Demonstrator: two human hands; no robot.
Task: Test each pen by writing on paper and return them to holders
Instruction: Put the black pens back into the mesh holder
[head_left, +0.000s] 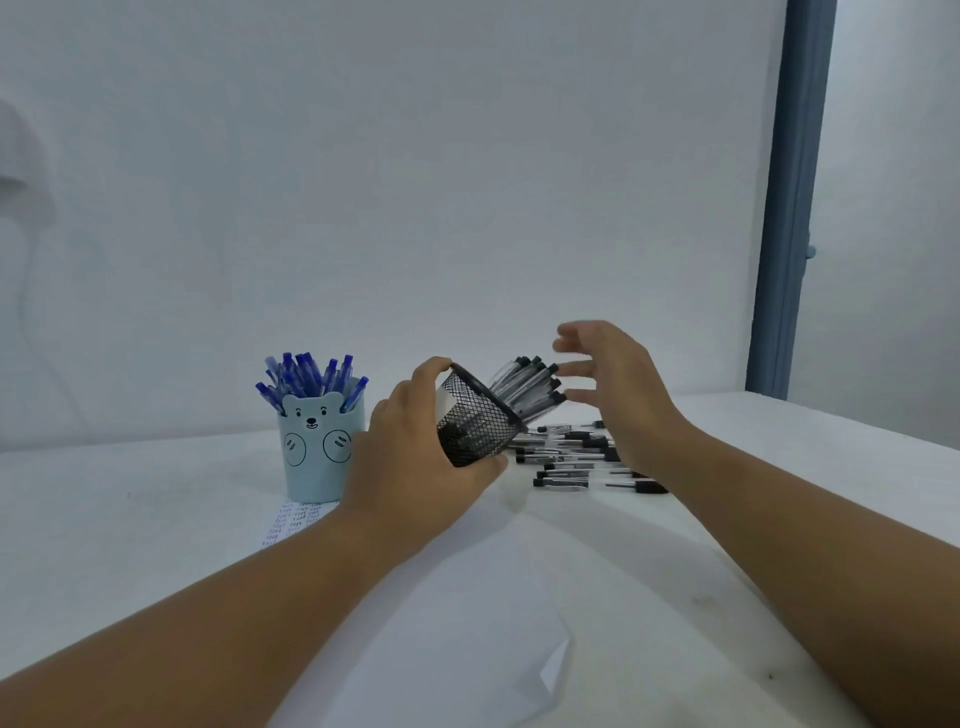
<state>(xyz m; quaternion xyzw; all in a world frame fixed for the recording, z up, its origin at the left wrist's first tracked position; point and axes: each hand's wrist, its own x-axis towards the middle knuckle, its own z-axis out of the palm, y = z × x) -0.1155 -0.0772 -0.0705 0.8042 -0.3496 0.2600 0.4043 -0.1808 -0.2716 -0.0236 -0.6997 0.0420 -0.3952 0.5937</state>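
The white tabletop (156, 519) carries a pale blue bear-faced cup (318, 451) of blue pens at my left and a sheet of white paper (457, 623) near me. My left hand (415, 467) wraps the black wire-mesh holder (475, 423), tipped with its mouth up and to the right. The black-capped clear pens (527, 387) inside point along that slant toward my right hand (613, 384), whose grip is wide, fingers spread and holding nothing just beside their caps. More such spilled pens (576, 457) lie flat below it.
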